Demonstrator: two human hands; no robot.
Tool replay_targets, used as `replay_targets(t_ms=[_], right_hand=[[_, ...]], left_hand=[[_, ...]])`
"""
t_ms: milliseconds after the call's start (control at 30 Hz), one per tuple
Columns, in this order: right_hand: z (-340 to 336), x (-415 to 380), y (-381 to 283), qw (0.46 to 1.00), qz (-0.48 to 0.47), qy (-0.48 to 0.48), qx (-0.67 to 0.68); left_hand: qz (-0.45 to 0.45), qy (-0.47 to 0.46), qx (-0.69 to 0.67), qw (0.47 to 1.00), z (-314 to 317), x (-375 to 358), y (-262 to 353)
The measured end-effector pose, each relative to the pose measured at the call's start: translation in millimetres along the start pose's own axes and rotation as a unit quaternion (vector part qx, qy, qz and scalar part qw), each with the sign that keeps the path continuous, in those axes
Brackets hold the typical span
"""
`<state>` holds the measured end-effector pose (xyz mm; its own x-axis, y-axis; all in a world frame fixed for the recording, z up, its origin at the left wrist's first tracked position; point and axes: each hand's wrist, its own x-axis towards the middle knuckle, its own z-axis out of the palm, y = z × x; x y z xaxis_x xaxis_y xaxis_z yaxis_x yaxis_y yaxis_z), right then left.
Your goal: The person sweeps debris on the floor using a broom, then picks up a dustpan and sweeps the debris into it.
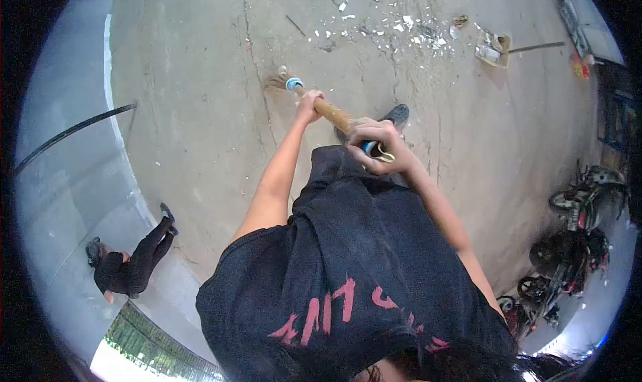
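Note:
A broom (pixel 334 116) with a tan handle slants across the space ahead of my body. My left hand (pixel 309 108) wraps around the lower handle, close to a blue band above the bristles. Higher up, near the handle's top end, my right hand (pixel 380 144) is closed around it, and a loop sticks out beside the fingers. The brown bristles (pixel 275 81) are at the concrete floor, left of the handle. A dark shoe (pixel 399 114) shows just beyond my right hand.
White scraps (pixel 408 24) and debris lie scattered over the floor ahead. A dustpan (pixel 503 51) with a long handle sits at the upper right. Several motorcycles (pixel 568 255) stand at the right. A person in dark clothes (pixel 134 265) is at the lower left, by the wall.

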<state>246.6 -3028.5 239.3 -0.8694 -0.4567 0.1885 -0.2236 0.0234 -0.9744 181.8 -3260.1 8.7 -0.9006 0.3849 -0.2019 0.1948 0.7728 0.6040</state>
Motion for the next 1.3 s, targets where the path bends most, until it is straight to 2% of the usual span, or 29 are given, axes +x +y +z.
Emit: replay_targets(t_ms=[67,200,300,367,433,600,700,767,833,867,933,1067,1100,1167,1233,1300], right_hand=[[-10,-13,-1,0.998,0.024,0.009,-0.055],[-26,-21,-23,0.998,0.018,0.028,-0.050],[-40,-23,-48,0.994,0.044,0.061,-0.076],[-46,-24,-63,0.992,0.027,0.089,-0.087],[-50,-29,-76,0.986,0.053,0.120,-0.107],[-57,-29,-94,0.978,0.069,0.125,-0.155],[-66,-31,-101,0.967,0.062,0.145,-0.201],[-82,-36,-115,0.963,-0.004,0.199,-0.179],[-92,-36,-134,0.958,-0.061,0.264,-0.097],[-101,-37,-137,0.958,-0.062,0.263,-0.095],[-116,-44,-141,0.965,-0.141,0.217,0.036],[-120,-44,-114,0.954,-0.106,0.252,0.125],[-114,-44,-105,0.953,-0.085,0.260,0.128],[-96,-41,-89,0.950,-0.056,0.269,0.146],[-85,-37,-79,0.980,-0.029,0.171,0.096],[-73,-40,-86,0.986,-0.018,0.157,0.050]], left_hand=[[0.049,0.032,-0.046,0.997,19,11,8],[0.062,0.050,-0.042,0.996,31,30,47],[0.116,0.016,-0.088,0.989,34,49,82],[0.143,-0.020,-0.094,0.985,42,63,106],[0.174,-0.013,-0.122,0.977,51,73,130],[0.271,0.002,-0.215,0.938,68,104,176],[0.243,0.002,-0.178,0.953,60,110,199],[0.244,-0.009,-0.178,0.953,30,107,222],[0.243,-0.024,-0.176,0.954,14,95,230],[0.239,-0.004,-0.158,0.958,10,89,231],[0.235,0.017,-0.137,0.962,1,70,227],[0.100,0.054,-0.085,0.990,-4,19,206],[0.099,0.054,-0.082,0.990,-2,9,199],[0.039,0.031,-0.094,0.994,10,-7,183],[0.041,0.005,-0.115,0.993,38,-9,162],[0.058,0.000,-0.122,0.991,52,-7,171]])
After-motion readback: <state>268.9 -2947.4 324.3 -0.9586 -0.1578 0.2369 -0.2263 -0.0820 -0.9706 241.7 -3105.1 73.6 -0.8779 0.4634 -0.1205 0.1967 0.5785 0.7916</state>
